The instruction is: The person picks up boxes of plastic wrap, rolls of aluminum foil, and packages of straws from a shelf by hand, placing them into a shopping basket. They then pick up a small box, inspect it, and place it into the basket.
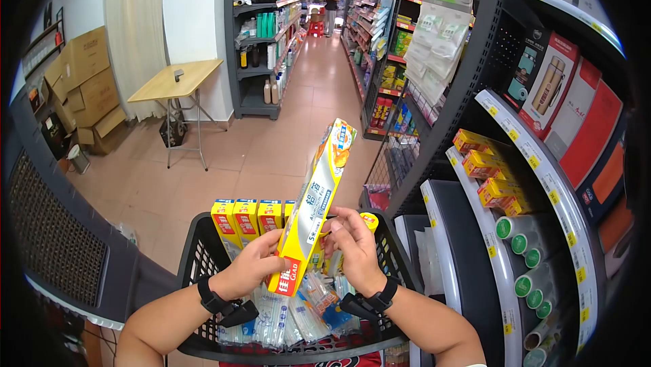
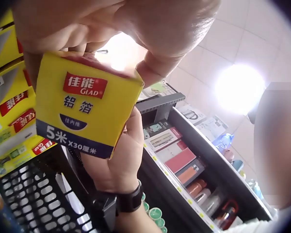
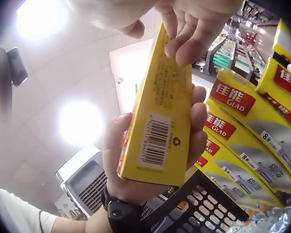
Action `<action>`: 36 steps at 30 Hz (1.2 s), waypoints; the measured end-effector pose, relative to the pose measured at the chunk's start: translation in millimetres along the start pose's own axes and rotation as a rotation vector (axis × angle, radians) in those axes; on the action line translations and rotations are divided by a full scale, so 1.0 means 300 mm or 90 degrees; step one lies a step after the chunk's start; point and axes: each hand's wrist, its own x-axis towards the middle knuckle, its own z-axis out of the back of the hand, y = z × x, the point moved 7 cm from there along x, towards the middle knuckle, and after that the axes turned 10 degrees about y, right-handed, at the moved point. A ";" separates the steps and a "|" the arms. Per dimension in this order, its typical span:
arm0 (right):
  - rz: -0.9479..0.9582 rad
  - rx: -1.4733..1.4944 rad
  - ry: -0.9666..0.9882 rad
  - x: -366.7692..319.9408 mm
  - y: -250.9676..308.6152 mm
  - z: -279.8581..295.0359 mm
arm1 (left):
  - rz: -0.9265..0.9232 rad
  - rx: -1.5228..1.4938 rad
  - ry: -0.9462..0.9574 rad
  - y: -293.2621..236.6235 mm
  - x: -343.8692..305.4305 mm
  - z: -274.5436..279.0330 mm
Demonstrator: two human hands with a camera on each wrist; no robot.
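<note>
A long yellow and silver Glad aluminum foil box (image 1: 308, 214) stands tilted above the shopping basket (image 1: 192, 258), its far end leaning right. My left hand (image 1: 245, 267) grips it near the lower end, thumb on the front and fingers behind. Farther up, my right hand (image 1: 359, 256) holds its right edge with bent fingers. The right wrist view shows the barcode side of the box (image 3: 160, 131). In the left wrist view the end panel of the box (image 2: 80, 104) faces the camera. Several similar foil boxes (image 1: 245, 221) stand upright along the basket's far side.
Clear plastic packs (image 1: 271, 316) lie in the basket. Shelves (image 1: 536, 157) with boxed flasks, yellow boxes and green-ended rolls rise close on the right. A folding table (image 1: 178, 81) and cardboard cartons (image 1: 87, 82) stand left. Down the aisle (image 1: 319, 75) stands a person (image 1: 331, 8).
</note>
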 end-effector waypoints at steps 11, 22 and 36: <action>-0.036 -0.013 0.003 -0.005 0.004 -0.020 | -0.150 0.262 -0.045 -0.075 -0.020 -0.042; -0.090 0.095 -0.048 0.000 -0.042 0.031 | -0.048 0.061 -0.010 -0.039 -0.014 -0.009; -0.176 0.158 0.002 0.008 -0.076 0.027 | -0.041 -0.018 -0.029 -0.033 -0.007 0.004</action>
